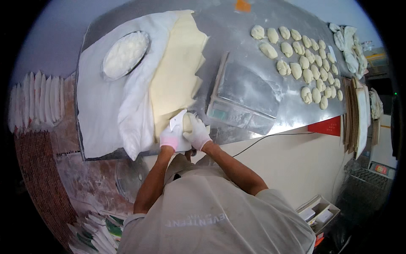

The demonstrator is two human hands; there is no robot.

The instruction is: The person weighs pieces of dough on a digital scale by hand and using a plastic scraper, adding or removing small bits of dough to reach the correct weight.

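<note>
White gloves cover both hands at the near edge of the metal table. My left hand [169, 137] grips a white dough scraper [177, 120], its blade tilted up beside the near end of the dough sheet [174, 63]. Close against it, my right hand [198, 131] has its fingers around a pale piece of dough [187, 122]. The sheet is long and flat, with a jagged right edge. White cloth [139, 104] borders its left side. Just right of my hands stands a digital scale [244, 92], its platform dusted with flour.
A bowl of flour [126, 55] sits on the cloth. Several dough pieces [296, 70] lie spread over the right of the metal table [219, 19]. A cable [269, 136] hangs below the table edge. Stacked sacks [36, 98] stand left, and flattened cardboard [350, 117] leans right.
</note>
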